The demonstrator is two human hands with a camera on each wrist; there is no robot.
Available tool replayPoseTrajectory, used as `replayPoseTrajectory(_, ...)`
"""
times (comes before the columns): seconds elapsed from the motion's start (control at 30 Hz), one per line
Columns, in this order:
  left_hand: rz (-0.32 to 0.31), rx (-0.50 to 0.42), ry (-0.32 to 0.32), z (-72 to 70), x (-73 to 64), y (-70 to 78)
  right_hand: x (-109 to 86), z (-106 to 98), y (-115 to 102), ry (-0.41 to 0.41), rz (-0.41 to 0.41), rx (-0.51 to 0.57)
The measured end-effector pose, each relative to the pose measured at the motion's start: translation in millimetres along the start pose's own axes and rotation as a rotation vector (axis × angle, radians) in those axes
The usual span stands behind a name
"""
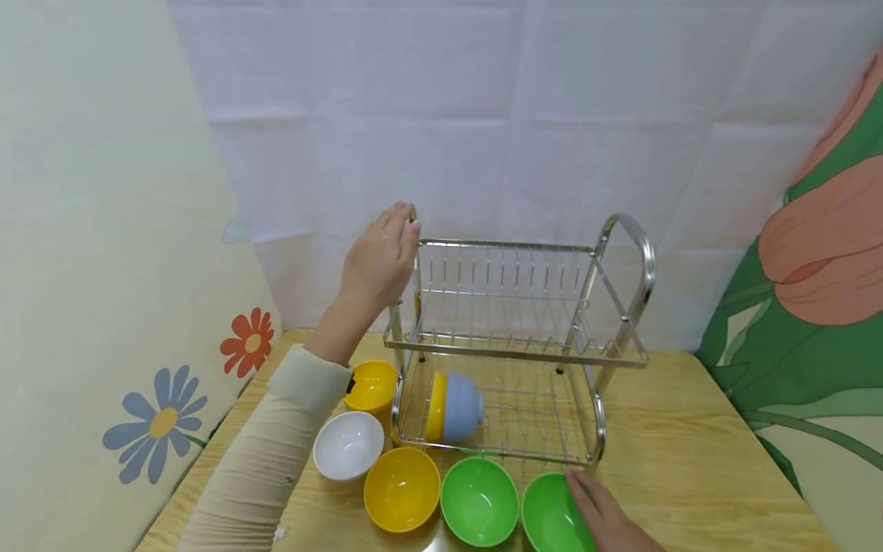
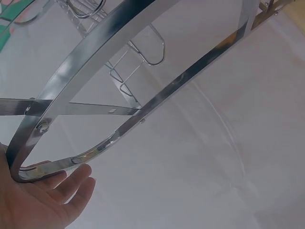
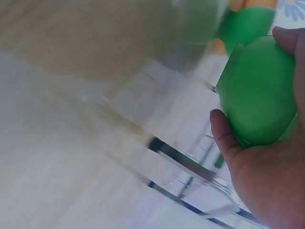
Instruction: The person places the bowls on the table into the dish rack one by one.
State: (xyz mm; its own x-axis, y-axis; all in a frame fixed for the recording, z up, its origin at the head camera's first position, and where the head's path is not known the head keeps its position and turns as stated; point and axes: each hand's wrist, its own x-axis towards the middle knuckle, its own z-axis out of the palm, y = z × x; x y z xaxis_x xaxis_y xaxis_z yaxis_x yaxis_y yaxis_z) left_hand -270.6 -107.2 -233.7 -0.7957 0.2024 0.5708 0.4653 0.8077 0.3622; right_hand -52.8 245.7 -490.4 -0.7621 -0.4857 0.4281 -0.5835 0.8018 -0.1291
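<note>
A two-tier metal dish rack (image 1: 507, 355) stands on the wooden table. My left hand (image 1: 379, 257) rests on its upper left end; in the left wrist view the curved rail (image 2: 45, 169) lies against the palm, fingers loosely bent and spread apart. At the front right, my right hand (image 1: 610, 514) grips a green bowl (image 1: 555, 517). The right wrist view shows thumb and fingers on opposite sides of that bowl (image 3: 259, 90). On the lower tier a blue bowl (image 1: 461, 406) and a yellow bowl (image 1: 436, 406) sit on their sides, side by side.
Another green bowl (image 1: 479, 502), a yellow bowl (image 1: 402, 491) and a white bowl (image 1: 348, 446) stand upright in front of the rack. Left of the rack is one more yellow bowl (image 1: 372, 386), partly hidden by the sleeve. A white cloth (image 1: 469, 138) hangs behind.
</note>
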Motion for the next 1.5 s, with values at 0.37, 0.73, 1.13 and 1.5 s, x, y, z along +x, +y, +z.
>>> replayPoseTrajectory(0.37, 0.002, -0.075, -0.020, -4.9, -9.9, -5.3, 33.1, -53.9, -8.1, -0.197, 0.130, 0.177)
replayPoseTrajectory(0.73, 0.039, -0.007, 0.041, -14.0, -48.9, -15.9, 69.1, -67.0, -9.5, -0.090, 0.060, 0.161)
replayPoseTrajectory(1.13, 0.347, 0.143, 0.056, -20.6, -128.2, 13.8, 101.8, -70.7, -16.0, -0.117, 0.035, 0.113)
replayPoseTrajectory(1.5, 0.569, 0.224, 0.030, -6.1, -179.7, 34.1, 117.5, -70.8, -19.2, -0.182, 0.080, 0.197)
